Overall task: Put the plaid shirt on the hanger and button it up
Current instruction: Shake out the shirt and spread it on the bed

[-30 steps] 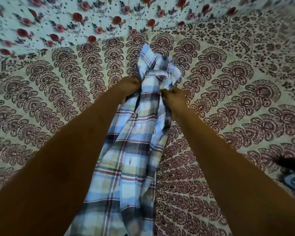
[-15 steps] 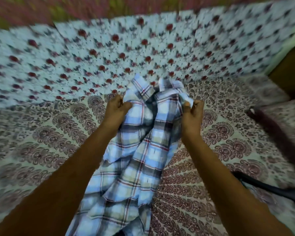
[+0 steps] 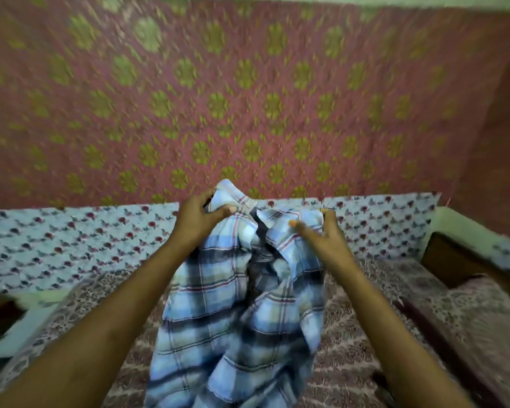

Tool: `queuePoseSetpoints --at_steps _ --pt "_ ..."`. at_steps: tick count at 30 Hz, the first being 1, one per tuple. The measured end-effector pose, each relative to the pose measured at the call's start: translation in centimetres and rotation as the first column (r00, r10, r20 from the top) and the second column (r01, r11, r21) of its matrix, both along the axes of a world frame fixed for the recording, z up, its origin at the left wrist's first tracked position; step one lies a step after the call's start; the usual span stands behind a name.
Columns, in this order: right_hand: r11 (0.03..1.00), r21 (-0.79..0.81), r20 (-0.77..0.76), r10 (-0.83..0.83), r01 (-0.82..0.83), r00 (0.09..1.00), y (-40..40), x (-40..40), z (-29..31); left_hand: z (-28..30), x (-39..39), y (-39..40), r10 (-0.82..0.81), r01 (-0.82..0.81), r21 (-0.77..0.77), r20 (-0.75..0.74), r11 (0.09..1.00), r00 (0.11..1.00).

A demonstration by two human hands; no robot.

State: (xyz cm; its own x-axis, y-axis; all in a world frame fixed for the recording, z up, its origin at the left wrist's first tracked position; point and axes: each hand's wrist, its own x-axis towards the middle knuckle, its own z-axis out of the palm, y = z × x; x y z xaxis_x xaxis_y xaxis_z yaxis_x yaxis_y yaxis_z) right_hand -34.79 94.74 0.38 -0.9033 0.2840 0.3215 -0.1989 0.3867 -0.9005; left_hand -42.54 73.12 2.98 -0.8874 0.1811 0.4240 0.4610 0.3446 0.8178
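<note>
Your left hand (image 3: 199,219) and right hand (image 3: 321,234) pinch the plaid shirt (image 3: 242,304) near its collar. It hangs above the bed (image 3: 351,363).

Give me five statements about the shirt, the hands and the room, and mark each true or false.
1. Both hands hold the shirt near its top. True: the left hand and the right hand each grip an upper edge.
2. The shirt is on a hanger. False: no hanger shows; it hangs from the hands.
3. The shirt front is buttoned. False: the two front edges gape apart between the hands.
4. The shirt is plaid in blue, white and dark stripes. True.
5. The wall cloth behind is plain white. False: it is reddish with yellow-green flowers.
</note>
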Motion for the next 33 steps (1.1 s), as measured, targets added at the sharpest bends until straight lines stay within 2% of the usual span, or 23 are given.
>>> queuePoseSetpoints --at_steps 2,4,6,8,11,14,17,21,24,27,33 --pt "0.99 0.143 -0.022 -0.003 0.006 1.0 -1.0 3.8 2.9 3.2 3.3 -2.4 -0.032 0.032 0.004 -0.008 0.999 0.999" --pt "0.96 0.272 -0.108 -0.043 0.071 0.993 -2.0 7.0 5.0 5.4 6.1 -4.8 -0.049 0.049 0.002 0.05 0.999 0.998" --pt "0.927 0.344 -0.193 -0.086 0.15 0.977 -3.0 9.7 6.5 7.2 8.7 -6.9 -0.137 0.136 0.011 0.12 0.991 0.983" --pt "0.92 0.337 -0.265 -0.11 0.199 0.958 -4.3 12.2 7.7 8.7 11.0 -8.6 -0.209 0.204 0.046 0.156 0.978 0.965" --pt "0.944 0.238 -0.297 -0.155 0.23 0.942 -6.1 16.3 9.6 11.2 14.9 -10.4 -0.255 0.238 0.119 0.155 0.964 0.954" --pt "0.933 0.215 -0.412 -0.18 0.287 0.893 -6.9 19.5 12.4 14.4 17.8 -11.1 -0.25 0.236 0.172 0.067 0.956 0.966" --pt "0.896 0.191 -0.561 -0.235 0.4 0.794 -7.5 22.2 15.6 17.7 20.1 -11.3 -0.249 0.257 0.205 -0.064 0.944 0.966" --pt "0.865 0.2 -0.684 -0.214 0.461 0.697 -8.3 24.7 18.8 20.2 22.2 -11.1 -0.236 0.303 0.283 -0.248 0.91 0.94" --pt "0.848 0.191 -0.736 -0.209 0.494 0.644 -8.7 25.2 19.1 19.8 22.9 -10.9 -0.16 0.272 0.296 -0.354 0.915 0.922" --pt "0.842 0.189 -0.726 -0.227 0.506 0.649 -8.5 24.2 17.6 17.9 21.9 -10.6 -0.082 0.211 0.306 -0.385 0.928 0.919" --pt "0.803 0.286 -0.615 -0.265 0.523 0.742 -5.7 18.6 10.1 10.1 16.2 -7.9 -0.076 0.143 0.24 -0.27 0.96 0.96"
